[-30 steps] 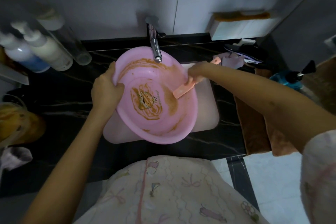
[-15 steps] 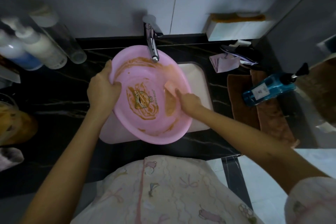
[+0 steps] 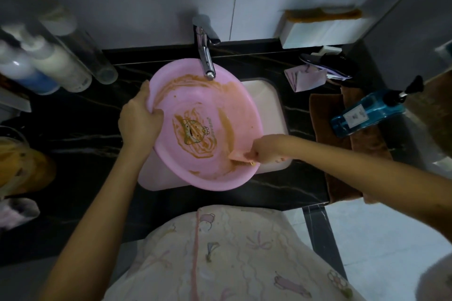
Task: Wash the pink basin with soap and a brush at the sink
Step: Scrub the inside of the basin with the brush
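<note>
We hold the pink basin (image 3: 168, 161) tilted over the sink (image 3: 265, 105), left hand (image 3: 139, 121) curled round its left rim, right hand (image 3: 265, 149) gripping the brush (image 3: 241, 157) against the near inner wall. It seems light, bendy plastic, probably slick where smeared, so the rim grips best.

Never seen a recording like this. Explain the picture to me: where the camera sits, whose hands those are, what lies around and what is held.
There is no machine here. A person wears one wide-angle camera on the head, so you look down along both arms. The left hand grips the rim of the pink basin, which is tilted over the white sink beneath the tap and smeared with brown streaks. The right hand holds a pink brush against the basin's inner wall. On the dark counter, pump bottles stand at the left, and a blue bottle is by a brown cloth at the right.
</note>
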A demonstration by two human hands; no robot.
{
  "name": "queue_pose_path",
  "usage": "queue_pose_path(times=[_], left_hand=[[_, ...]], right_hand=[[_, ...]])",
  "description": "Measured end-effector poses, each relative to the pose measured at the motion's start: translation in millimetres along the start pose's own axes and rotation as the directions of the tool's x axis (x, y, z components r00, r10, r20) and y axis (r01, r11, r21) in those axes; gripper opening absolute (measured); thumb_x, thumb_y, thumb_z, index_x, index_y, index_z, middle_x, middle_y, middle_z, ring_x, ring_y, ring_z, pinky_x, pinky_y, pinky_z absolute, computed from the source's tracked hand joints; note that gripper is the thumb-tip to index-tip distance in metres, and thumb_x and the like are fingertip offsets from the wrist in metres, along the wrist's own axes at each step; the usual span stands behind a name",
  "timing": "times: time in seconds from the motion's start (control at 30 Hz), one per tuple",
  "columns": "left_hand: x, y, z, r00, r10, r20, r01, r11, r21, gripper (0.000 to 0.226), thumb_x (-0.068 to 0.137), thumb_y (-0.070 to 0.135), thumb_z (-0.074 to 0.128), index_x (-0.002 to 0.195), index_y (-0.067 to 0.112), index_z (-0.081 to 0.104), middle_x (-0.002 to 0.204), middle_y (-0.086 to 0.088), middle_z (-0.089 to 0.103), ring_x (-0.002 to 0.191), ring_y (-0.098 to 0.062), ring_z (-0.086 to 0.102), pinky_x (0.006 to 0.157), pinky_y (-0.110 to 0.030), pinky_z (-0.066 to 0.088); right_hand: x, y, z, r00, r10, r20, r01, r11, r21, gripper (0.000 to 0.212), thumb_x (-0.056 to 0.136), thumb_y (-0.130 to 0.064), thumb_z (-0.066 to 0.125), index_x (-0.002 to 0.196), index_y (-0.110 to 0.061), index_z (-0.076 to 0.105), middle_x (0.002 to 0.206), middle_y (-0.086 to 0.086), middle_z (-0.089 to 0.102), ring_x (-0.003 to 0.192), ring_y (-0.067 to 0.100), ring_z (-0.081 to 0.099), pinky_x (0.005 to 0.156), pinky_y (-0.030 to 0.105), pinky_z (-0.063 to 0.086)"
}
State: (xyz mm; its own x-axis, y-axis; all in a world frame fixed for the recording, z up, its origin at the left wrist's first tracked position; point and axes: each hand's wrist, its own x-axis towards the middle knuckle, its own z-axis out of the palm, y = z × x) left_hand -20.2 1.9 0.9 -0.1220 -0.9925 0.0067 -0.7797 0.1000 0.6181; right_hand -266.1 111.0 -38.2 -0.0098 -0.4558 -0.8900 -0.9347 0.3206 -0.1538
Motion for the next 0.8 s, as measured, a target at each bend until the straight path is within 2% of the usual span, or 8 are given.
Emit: queue_pose_path(times=[0.13,0.23,0.33,0.43,0.5,0.63,0.73,0.8], left_hand=[[1.1,-7.3,2.9,0.999,-0.039,0.009,0.04,0.999,-0.017,0.065,0.082,0.003,0.054,0.144,0.018,0.038,0.118,-0.014,0.062,0.103,-0.031,0.06,0.079,-0.03,0.044],[0.7,-10.9,2.1,0.999,-0.016,0.028,0.017,0.999,-0.033,0.064,0.082,0.005,0.053,0.142,0.019,0.039,0.115,-0.011,0.063,0.1,-0.029,0.061,0.079,-0.032,0.048],[0.9,-10.1,0.6,1.0,-0.011,0.02,0.012,0.999,-0.041,0.065,0.081,0.005,0.053,0.142,0.02,0.039,0.115,-0.011,0.063,0.099,-0.029,0.061,0.081,-0.037,0.052],[-2.0,-7.7,1.1,1.0,0.009,-0.016,-0.009,0.999,-0.045,0.063,0.081,0.003,0.053,0.141,0.019,0.042,0.114,-0.012,0.064,0.099,-0.03,0.061,0.081,-0.036,0.05],[-3.6,-6.5,1.6,0.999,0.016,-0.028,-0.017,0.999,-0.045,0.061,0.081,0.003,0.053,0.139,0.018,0.044,0.113,-0.012,0.064,0.098,-0.029,0.062,0.079,-0.033,0.048],[-4.2,-3.6,-0.3,1.0,-0.011,-0.025,0.009,0.999,-0.047,0.065,0.08,0.003,0.054,0.142,0.018,0.041,0.118,-0.014,0.063,0.103,-0.032,0.06,0.082,-0.033,0.045],[-5.3,-2.2,-0.7,1.0,-0.014,-0.026,0.013,0.999,-0.046,0.064,0.081,0.003,0.054,0.142,0.017,0.04,0.119,-0.014,0.062,0.104,-0.032,0.06,0.084,-0.035,0.047],[-5.5,-2.1,-0.7,0.999,-0.023,-0.032,0.021,0.999,-0.047,0.064,0.08,0.003,0.054,0.141,0.017,0.041,0.118,-0.014,0.062,0.103,-0.032,0.06,0.083,-0.035,0.046]], right_hand=[[-5.8,17.2,-39.6,0.991,0.007,0.137,-0.018,0.996,0.084,0.033,0.096,-0.013,0.048,0.129,-0.009,0.05,0.06,0.001,0.043,0.045,0.009,0.034,0.042,0.019,0.031],[9.7,18.2,-64.9,0.951,0.055,-0.304,-0.164,0.924,-0.344,0.04,0.099,-0.033,0.041,0.137,-0.02,0.044,0.085,0.004,0.051,0.072,0.017,0.054,0.065,0.028,0.042],[13.6,22.6,-66.9,0.907,-0.073,-0.415,-0.199,0.794,-0.574,0.046,0.099,-0.032,0.041,0.144,-0.032,0.032,0.102,0.008,0.053,0.091,0.024,0.058,0.068,0.029,0.039],[13.0,29.5,-45.4,0.999,-0.031,-0.045,0.024,0.988,-0.152,0.044,0.097,-0.018,0.046,0.141,-0.02,0.042,0.113,0.01,0.058,0.074,0.015,0.052,0.064,0.025,0.038],[12.1,34.9,-39.8,0.99,-0.072,0.118,0.066,0.996,0.052,0.047,0.093,-0.004,0.047,0.139,-0.015,0.046,0.112,0.009,0.057,0.066,0.01,0.047,0.061,0.025,0.039],[20.9,39.5,-53.4,0.891,-0.034,-0.452,-0.117,0.946,-0.302,0.038,0.098,-0.038,0.043,0.131,-0.021,0.049,0.09,0.004,0.054,0.078,0.019,0.055,0.072,0.03,0.048],[25.0,26.0,-31.4,0.994,-0.053,-0.097,0.042,0.993,-0.115,0.037,0.098,-0.026,0.045,0.133,-0.016,0.049,0.101,0.012,0.059,0.086,0.031,0.061,0.072,0.031,0.05],[24.8,22.6,-21.1,0.987,-0.067,0.147,0.055,0.995,0.081,0.035,0.096,-0.016,0.048,0.131,-0.014,0.052,0.088,0.011,0.058,0.065,0.026,0.056,0.059,0.028,0.047]])
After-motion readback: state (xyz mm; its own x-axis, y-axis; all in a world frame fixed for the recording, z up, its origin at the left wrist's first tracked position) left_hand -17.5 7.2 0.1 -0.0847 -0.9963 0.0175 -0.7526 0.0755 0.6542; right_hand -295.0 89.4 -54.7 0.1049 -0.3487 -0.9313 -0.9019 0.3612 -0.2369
